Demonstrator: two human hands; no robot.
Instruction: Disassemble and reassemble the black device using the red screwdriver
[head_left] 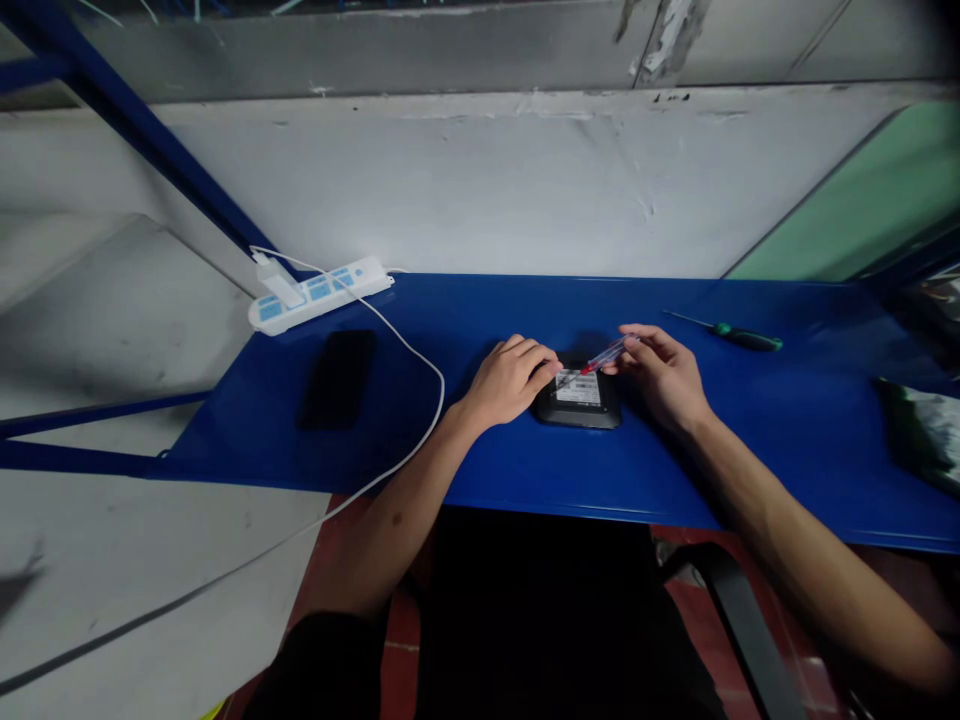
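A flat black box-shaped device (pixel 609 408) with a white printed label lies on the blue table. At its upper left edge my left hand (pixel 512 380) rests with bent fingers closed against it, the thumb near the label. Between the fingers of my right hand (pixel 664 375) is a small screwdriver (pixel 604 354) with a clear handle and a red collar. Its thin shaft slants down to the left across the label, toward the device's left side. Whether the tip touches the device I cannot tell.
A green-and-black screwdriver (pixel 746 338) lies at the right back. On the left are a black phone (pixel 337 380) and a white power strip (pixel 322 294) with a plugged-in charger. Its white cable (pixel 441 385) loops by my left forearm. A plastic packet (pixel 926 430) sits at far right.
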